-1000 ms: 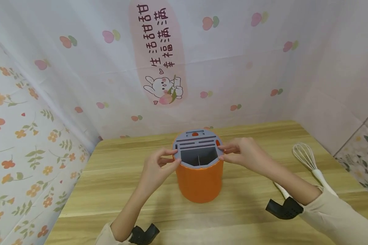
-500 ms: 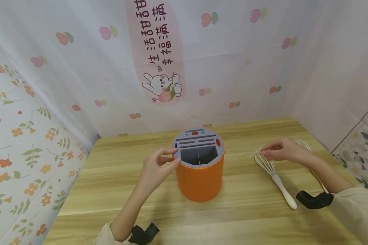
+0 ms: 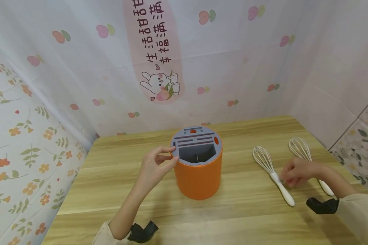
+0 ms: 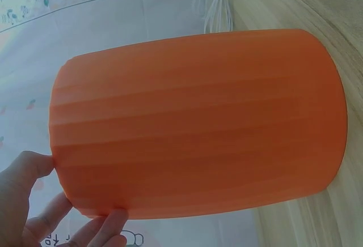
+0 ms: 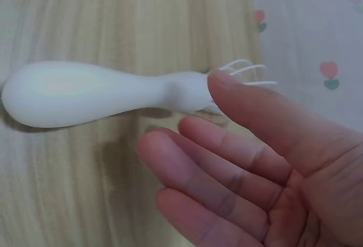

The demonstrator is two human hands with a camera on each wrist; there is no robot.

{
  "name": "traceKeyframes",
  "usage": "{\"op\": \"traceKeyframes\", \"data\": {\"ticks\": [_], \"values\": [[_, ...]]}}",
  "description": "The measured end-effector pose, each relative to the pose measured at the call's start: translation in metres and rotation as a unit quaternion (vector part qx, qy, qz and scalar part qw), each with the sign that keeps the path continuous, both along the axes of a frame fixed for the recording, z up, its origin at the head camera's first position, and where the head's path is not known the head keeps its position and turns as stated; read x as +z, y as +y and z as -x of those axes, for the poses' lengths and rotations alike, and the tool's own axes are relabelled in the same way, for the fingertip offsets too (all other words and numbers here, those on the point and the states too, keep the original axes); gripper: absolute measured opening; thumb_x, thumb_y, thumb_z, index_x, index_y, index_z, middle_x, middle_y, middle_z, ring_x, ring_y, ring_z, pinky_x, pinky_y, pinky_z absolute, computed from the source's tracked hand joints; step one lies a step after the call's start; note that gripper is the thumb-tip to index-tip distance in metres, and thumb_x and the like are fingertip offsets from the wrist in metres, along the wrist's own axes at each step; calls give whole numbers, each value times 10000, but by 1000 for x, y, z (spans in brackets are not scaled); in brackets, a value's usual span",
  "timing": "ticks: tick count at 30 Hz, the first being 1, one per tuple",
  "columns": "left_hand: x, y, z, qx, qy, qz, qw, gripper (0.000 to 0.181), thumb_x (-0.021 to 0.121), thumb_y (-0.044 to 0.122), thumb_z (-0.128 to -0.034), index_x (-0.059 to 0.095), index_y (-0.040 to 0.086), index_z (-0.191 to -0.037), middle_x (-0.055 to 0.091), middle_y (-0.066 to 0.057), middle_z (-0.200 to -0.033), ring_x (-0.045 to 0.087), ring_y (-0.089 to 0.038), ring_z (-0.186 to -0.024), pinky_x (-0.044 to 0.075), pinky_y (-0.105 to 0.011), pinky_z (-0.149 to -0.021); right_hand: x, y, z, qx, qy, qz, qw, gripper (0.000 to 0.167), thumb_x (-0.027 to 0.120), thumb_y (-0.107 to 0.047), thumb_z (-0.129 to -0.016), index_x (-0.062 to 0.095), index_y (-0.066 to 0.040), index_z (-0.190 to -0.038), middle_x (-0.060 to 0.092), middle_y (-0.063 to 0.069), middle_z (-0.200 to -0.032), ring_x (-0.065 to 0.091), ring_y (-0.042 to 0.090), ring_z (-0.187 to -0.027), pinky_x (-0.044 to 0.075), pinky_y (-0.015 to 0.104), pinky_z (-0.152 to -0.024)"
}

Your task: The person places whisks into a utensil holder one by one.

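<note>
An orange utensil holder [image 3: 198,182] with a grey slotted lid [image 3: 184,160] stands upright on the table. My left hand [image 3: 153,168] holds the left side of its rim; in the left wrist view, the thumb and fingers [image 4: 116,224] meet the edge. To the right lies a whisk [image 3: 282,190] with white wires and a white handle. Beside that handle is my right hand [image 3: 300,171], slightly blurred in the head view. In the right wrist view its fingers [image 5: 198,173] are loosely bent around nothing, and the thumb overlaps the whisk's neck; contact cannot be made out.
A second white whisk [image 3: 326,188] lies farther right, partly covered by my right hand and forearm. The wooden table [image 3: 116,190] ends at a patterned curtain [image 3: 245,68] behind, with more printed cloth at both sides.
My right hand let go of the lid's right edge, moved right over the nearer whisk's wires, then came down beside its handle. The left hand stays on the rim.
</note>
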State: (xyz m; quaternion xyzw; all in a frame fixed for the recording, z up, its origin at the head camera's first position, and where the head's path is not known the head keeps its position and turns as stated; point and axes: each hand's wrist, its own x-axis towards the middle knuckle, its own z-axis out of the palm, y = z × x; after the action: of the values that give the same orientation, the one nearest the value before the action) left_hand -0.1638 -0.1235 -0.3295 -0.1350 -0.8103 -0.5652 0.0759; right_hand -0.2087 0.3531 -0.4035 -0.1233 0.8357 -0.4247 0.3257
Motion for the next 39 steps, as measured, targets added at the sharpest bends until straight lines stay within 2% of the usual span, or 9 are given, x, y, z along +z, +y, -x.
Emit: {"op": "traceKeyframes", "data": {"ticks": [3,10,17,25,31,35,36,39], "values": [[6,2,-2,14,-67,-28,10000,246,731,124,-785,668,76,-1018,599,-51,-1108,650,-208,-878,460,-374,-905,-6,-1,0,65,-53,-29,10000,191,596,-89,-865,656,87,-906,642,112,-738,647,223,-645,533,299,-541],[31,9,-16,-24,-113,-31,9999,235,696,40,-801,643,-19,-1022,586,-136,-1123,638,-289,-898,459,-404,-903,-13,-4,0,-58,159,-410,9990,206,673,-190,-830,677,15,-816,645,75,-674,642,201,-603,523,295,-505],[34,11,-17,-67,-127,-69,9999,226,695,31,-798,647,-22,-1012,597,-135,-1109,638,-293,-887,462,-401,-898,-18,-5,-1,-101,137,-381,9991,208,681,-199,-823,666,2,-772,644,83,-649,636,174,-581,518,267,-496],[32,11,-18,-27,-175,-115,9998,221,693,35,-801,652,-12,-1013,605,-115,-1104,637,-281,-887,457,-396,-907,-16,-6,2,130,155,-229,9995,246,645,-176,-849,634,44,-738,633,78,-631,622,150,-563,515,263,-490],[30,11,-19,-59,-232,-154,9996,233,697,36,-799,652,-17,-1021,605,-125,-1103,638,-286,-884,453,-399,-912,-1,-18,8,416,383,201,9982,193,633,-122,-855,633,58,-784,635,101,-657,631,171,-565,544,332,-517],[30,11,-18,-85,-190,-174,9996,229,689,36,-805,649,-18,-1023,605,-126,-1114,635,-290,-895,453,-407,-911,17,-35,14,599,707,367,9950,182,638,-107,-852,627,72,-819,643,107,-673,640,220,-588,550,390,-551],[26,10,-16,-96,-115,-145,9998,231,692,46,-804,649,-15,-1023,605,-124,-1113,637,-284,-888,460,-411,-901,23,-40,16,678,787,384,9939,176,635,-108,-856,627,66,-831,644,98,-675,636,214,-598,550,388,-558],[26,8,-15,-71,-71,-162,9998,232,693,41,-801,648,-14,-1022,604,-124,-1113,638,-284,-882,463,-420,-895,42,-57,18,909,1074,410,9892,152,630,-107,-862,627,44,-845,648,73,-680,627,182,-615,544,354,-572]]}}
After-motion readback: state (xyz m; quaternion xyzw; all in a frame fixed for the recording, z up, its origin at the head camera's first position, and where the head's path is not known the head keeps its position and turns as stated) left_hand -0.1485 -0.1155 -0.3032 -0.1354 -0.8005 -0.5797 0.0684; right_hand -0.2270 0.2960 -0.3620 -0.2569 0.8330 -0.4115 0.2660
